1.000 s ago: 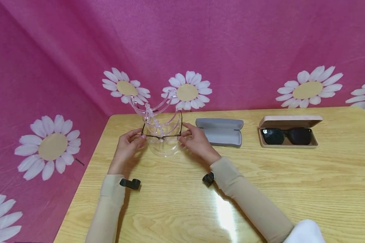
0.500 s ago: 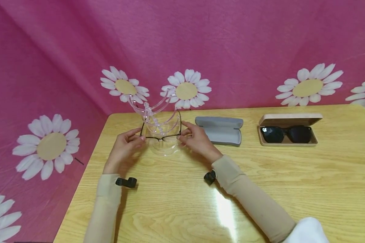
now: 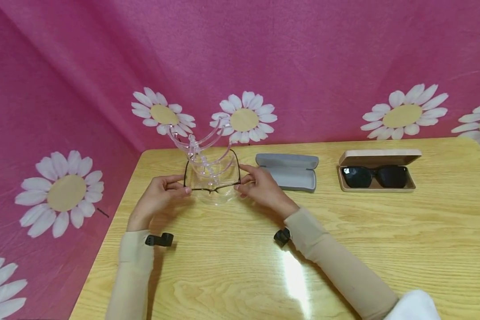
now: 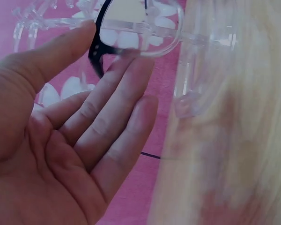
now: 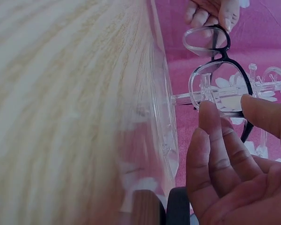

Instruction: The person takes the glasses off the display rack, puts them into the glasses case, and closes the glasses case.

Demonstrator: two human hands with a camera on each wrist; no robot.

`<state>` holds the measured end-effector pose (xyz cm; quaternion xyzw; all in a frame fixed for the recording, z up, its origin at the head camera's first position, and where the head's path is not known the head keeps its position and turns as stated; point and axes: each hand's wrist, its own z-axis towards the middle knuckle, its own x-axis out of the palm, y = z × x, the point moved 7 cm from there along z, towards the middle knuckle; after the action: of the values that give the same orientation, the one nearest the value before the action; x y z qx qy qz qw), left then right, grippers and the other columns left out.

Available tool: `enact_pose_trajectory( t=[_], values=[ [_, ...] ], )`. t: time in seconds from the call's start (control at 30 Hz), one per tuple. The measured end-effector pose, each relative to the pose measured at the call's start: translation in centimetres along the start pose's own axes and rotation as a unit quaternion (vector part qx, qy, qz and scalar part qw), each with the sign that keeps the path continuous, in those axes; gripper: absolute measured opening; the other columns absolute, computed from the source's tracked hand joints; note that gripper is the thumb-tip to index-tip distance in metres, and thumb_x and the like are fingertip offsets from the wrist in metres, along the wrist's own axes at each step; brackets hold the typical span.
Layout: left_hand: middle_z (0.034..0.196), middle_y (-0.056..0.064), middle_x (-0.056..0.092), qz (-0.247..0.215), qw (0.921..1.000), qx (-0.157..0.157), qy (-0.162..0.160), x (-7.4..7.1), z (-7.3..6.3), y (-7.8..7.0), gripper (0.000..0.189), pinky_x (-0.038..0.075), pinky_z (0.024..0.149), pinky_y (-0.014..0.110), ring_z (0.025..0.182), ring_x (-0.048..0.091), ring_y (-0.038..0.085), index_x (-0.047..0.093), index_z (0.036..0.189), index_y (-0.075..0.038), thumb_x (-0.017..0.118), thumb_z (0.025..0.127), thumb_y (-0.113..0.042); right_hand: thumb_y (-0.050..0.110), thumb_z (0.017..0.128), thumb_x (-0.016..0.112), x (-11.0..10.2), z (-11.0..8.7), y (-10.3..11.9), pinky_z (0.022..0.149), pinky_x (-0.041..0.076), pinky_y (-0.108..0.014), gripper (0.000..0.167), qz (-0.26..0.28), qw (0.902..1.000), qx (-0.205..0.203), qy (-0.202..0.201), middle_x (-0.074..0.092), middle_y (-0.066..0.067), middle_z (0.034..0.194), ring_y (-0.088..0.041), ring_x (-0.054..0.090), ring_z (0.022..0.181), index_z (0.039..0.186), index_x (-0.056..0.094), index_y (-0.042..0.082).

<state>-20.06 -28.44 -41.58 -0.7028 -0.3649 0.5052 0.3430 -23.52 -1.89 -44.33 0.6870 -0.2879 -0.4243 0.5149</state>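
Note:
A pair of eyeglasses (image 3: pixel 212 190) with a dark upper rim and clear lower rims is in front of a clear plastic glasses stand (image 3: pixel 200 156). Its temples reach back on either side of the stand. My left hand (image 3: pixel 160 195) pinches the left corner of the frame between thumb and fingers. At the opposite corner my right hand (image 3: pixel 262 189) pinches likewise. In the right wrist view the thumb rests on the black rim (image 5: pixel 246 82) with fingertips beneath the lens. The left wrist view shows the left thumb against the black frame end (image 4: pixel 97 42).
Right of the stand, a grey glasses case (image 3: pixel 290 173) lies open. Farther right is a beige case (image 3: pixel 380 155), open, with dark sunglasses (image 3: pixel 376 177) in it. A pink curtain (image 3: pixel 316 66) with white flowers hangs behind and left of the wooden table (image 3: pixel 224 266).
Both hands have drawn the eyeglasses a little toward me, away from the stand. The left forearm has shifted left and the right one slightly right. The cases have stayed put.

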Motion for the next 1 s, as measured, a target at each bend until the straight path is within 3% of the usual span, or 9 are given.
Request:
enact_pose_trajectory(
  t=[0.13, 0.33, 0.57, 0.77, 0.87, 1.0],
  values=[
    [0.108, 0.012, 0.08, 0.009, 0.9999, -0.005, 0.01, 0.0, -0.5, -0.6, 0.071, 0.057, 0.087, 0.025, 0.098, 0.076, 0.018, 0.043, 0.156, 0.002, 0.076, 0.097, -0.022, 0.016, 0.101, 0.069, -0.3, -0.7, -0.1, 0.062, 0.061, -0.038, 0.072, 0.013, 0.9999, 0.005, 0.004, 0.074, -0.019, 0.122, -0.03, 0.079, 0.092, 0.163, 0.033, 0.009],
    [0.099, 0.004, 0.081, 0.018, 0.9996, 0.001, 0.023, 0.6, -0.7, -1.5, 0.071, 0.049, 0.076, 0.023, 0.087, 0.074, 0.01, 0.045, 0.154, 0.005, 0.078, 0.095, -0.018, 0.015, 0.101, 0.068, -0.9, -1.6, 0.1, 0.063, 0.062, -0.043, 0.072, 0.023, 0.9997, 0.007, 0.005, 0.075, -0.018, 0.119, -0.035, 0.078, 0.094, 0.164, 0.033, 0.009],
    [0.102, 0.011, 0.081, 0.036, 0.9988, 0.005, 0.034, 1.2, -1.3, -2.6, 0.072, 0.048, 0.077, 0.021, 0.085, 0.074, 0.008, 0.044, 0.153, 0.008, 0.078, 0.094, -0.016, 0.012, 0.1, 0.068, -1.5, -2.5, 0.8, 0.071, 0.063, -0.044, 0.071, 0.018, 0.9997, -0.012, 0.01, 0.076, -0.019, 0.114, -0.039, 0.077, 0.093, 0.162, 0.034, 0.004],
    [0.099, 0.01, 0.081, 0.078, 0.9963, -0.003, 0.035, 1.7, -2.5, -3.8, 0.072, 0.052, 0.081, 0.02, 0.091, 0.076, 0.017, 0.046, 0.151, 0.009, 0.078, 0.094, -0.019, 0.013, 0.1, 0.068, -1.8, -3.5, 1.0, 0.074, 0.059, -0.035, 0.071, 0.011, 0.9993, -0.03, 0.018, 0.077, -0.018, 0.112, -0.037, 0.077, 0.094, 0.162, 0.034, 0.004],
    [0.098, 0.01, 0.081, 0.097, 0.9948, -0.01, 0.03, 2.0, -2.9, -4.4, 0.07, 0.051, 0.084, 0.022, 0.091, 0.074, 0.015, 0.049, 0.15, 0.008, 0.079, 0.093, -0.02, 0.015, 0.099, 0.07, -2.0, -4.1, 1.1, 0.079, 0.057, -0.029, 0.072, 0.007, 0.9992, -0.034, 0.018, 0.078, -0.015, 0.109, -0.035, 0.078, 0.093, 0.162, 0.035, 0.006],
    [0.096, 0.011, 0.081, 0.117, 0.9927, -0.009, 0.03, 2.4, -3.5, -5.3, 0.071, 0.049, 0.08, 0.024, 0.087, 0.069, 0.009, 0.05, 0.149, 0.008, 0.081, 0.092, -0.021, 0.014, 0.097, 0.073, -2.3, -4.7, 1.3, 0.077, 0.057, -0.028, 0.073, 0.006, 0.9992, -0.036, 0.015, 0.078, -0.014, 0.106, -0.036, 0.078, 0.091, 0.16, 0.038, 0.005]
  ],
)
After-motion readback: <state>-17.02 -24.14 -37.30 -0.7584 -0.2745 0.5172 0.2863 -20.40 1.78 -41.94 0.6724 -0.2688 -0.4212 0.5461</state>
